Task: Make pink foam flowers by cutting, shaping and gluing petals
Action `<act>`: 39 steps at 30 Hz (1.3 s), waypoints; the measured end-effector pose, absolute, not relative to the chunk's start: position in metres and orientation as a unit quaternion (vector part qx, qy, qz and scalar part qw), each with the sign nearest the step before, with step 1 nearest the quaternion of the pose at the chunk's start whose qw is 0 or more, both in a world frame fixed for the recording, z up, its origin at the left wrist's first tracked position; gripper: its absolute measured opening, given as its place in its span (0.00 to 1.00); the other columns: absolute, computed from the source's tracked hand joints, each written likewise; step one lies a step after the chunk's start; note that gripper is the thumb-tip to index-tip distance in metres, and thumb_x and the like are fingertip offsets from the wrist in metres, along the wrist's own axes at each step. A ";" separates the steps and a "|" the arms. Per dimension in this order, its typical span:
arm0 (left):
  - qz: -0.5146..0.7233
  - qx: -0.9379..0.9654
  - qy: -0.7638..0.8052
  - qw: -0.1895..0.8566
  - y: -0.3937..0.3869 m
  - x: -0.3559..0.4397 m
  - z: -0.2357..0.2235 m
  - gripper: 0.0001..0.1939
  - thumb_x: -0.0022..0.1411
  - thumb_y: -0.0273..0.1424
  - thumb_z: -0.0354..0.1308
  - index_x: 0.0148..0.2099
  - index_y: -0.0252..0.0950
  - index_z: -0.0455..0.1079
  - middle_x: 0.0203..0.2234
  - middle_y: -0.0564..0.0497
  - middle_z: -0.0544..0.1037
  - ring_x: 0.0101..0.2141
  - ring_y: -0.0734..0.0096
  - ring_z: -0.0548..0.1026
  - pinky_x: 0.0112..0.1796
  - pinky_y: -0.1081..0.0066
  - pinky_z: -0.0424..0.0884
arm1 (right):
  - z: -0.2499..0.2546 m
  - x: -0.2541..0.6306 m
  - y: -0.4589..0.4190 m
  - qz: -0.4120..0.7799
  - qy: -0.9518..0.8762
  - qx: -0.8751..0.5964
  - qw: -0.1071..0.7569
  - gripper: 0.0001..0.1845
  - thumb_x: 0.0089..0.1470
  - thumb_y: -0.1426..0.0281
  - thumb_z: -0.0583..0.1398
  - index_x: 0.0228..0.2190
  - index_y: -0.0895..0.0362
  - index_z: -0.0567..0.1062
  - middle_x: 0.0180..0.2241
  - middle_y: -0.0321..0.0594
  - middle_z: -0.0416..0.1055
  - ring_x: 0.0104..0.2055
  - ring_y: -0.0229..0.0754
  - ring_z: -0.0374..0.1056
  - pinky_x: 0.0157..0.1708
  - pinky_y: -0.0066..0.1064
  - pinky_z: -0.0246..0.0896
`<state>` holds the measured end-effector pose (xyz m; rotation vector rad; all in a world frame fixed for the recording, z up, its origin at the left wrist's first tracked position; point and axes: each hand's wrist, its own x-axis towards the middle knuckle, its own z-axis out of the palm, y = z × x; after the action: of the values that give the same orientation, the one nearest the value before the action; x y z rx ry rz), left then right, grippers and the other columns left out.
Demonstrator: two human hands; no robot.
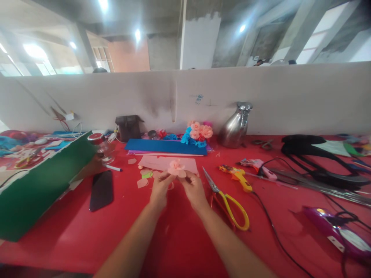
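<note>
Between my two hands, above the red table (130, 239), is a pink paper flower (176, 166) with open petals. My left hand (160, 189) pinches its left side with thumb and fingers. On the opposite edge, my right hand (194, 189) is closed on a petal. Just behind the flower lies a sheet of pink paper (153, 162). Loose pink petal cutouts (142, 183) and a light green piece (147, 175) lie left of my hands. To the right of my right hand rest scissors with yellow handles (228, 204).
At left are a dark phone (101, 190), a marker (114, 168), a glass jar (101, 146) and a green board (43, 189). Blue sheets (165, 146), finished paper flowers (199, 132) and a steel jug (236, 125) stand behind. Right lie a yellow glue gun (239, 175), a pink one (257, 166) and cords.
</note>
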<state>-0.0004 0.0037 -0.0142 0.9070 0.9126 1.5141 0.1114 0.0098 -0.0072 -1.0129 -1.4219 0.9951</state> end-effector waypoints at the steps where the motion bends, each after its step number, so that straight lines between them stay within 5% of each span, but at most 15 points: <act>1: 0.638 0.391 0.378 0.545 0.004 -0.001 -0.013 0.08 0.49 0.32 0.62 0.35 0.39 0.77 0.30 0.50 0.79 0.32 0.68 0.73 0.35 0.71 0.66 | -0.007 0.112 0.010 0.406 -0.604 -0.424 0.539 0.15 0.51 0.60 0.59 0.37 0.55 0.78 0.35 0.41 0.77 0.37 0.46 0.70 0.38 0.34 0.62; 13: 0.660 0.454 0.333 0.498 -0.001 -0.005 -0.005 0.06 0.49 0.28 0.62 0.32 0.39 0.78 0.29 0.51 0.79 0.40 0.66 0.73 0.44 0.69 0.64 | -0.007 0.111 0.001 0.310 -0.632 -0.424 0.570 0.10 0.51 0.67 0.58 0.34 0.55 0.78 0.31 0.40 0.76 0.32 0.43 0.69 0.34 0.31 0.63; 26: 0.650 0.490 0.345 0.467 -0.002 -0.005 -0.005 0.12 0.48 0.24 0.58 0.36 0.39 0.77 0.32 0.49 0.78 0.44 0.62 0.72 0.47 0.65 0.63 | -0.007 0.108 0.001 0.381 -0.592 -0.411 0.580 0.10 0.47 0.70 0.58 0.32 0.54 0.78 0.32 0.39 0.76 0.34 0.44 0.70 0.36 0.34 0.64; 39: 0.648 0.513 0.480 0.295 0.008 -0.020 -0.011 0.08 0.50 0.24 0.55 0.31 0.37 0.75 0.29 0.51 0.75 0.35 0.66 0.71 0.40 0.69 0.64 | 0.002 0.114 0.001 0.482 -0.490 -0.423 0.591 0.08 0.49 0.63 0.58 0.24 0.55 0.70 0.22 0.31 0.63 0.23 0.34 0.56 0.23 0.25 0.51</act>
<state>-0.0200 0.0080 -0.0110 1.3649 1.2764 1.7246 0.1136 0.0014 0.0023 -0.9847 -1.1403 1.1211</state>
